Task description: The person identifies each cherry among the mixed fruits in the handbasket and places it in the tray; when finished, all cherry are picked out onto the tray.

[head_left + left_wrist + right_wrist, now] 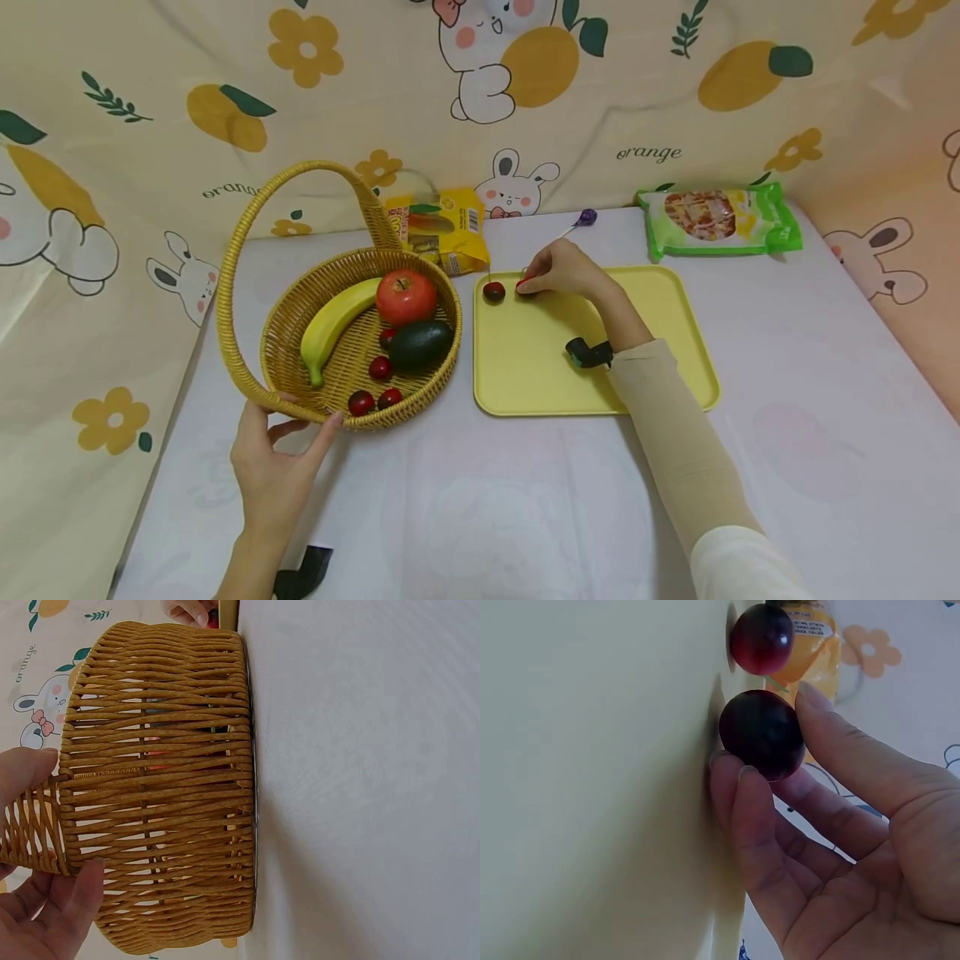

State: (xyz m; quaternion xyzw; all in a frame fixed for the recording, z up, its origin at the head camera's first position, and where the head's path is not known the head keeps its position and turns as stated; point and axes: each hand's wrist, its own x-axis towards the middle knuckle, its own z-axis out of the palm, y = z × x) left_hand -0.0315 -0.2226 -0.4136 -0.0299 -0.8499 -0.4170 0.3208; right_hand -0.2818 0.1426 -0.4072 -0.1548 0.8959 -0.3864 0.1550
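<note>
My left hand (273,467) grips the near side of a wicker basket (165,802), fingers and thumb around the foot of its handle (227,308). Inside the basket lie a banana (333,325), a red apple (406,297), a dark green avocado (421,346) and several cherries (380,367). At the far left of a yellow tray (536,367), my right hand (570,271) pinches a dark red cherry (761,735) between thumb and fingers, close over the tray surface. Another cherry (493,292) with its stem sits just to the left, in the tray's far left corner.
Behind the basket stands a yellow snack packet (446,229). A purple lollipop (587,217) lies beyond the tray, and a green-and-white food packet (720,221) stands at the back right. A patterned cloth (360,100) hangs behind the white table (480,508).
</note>
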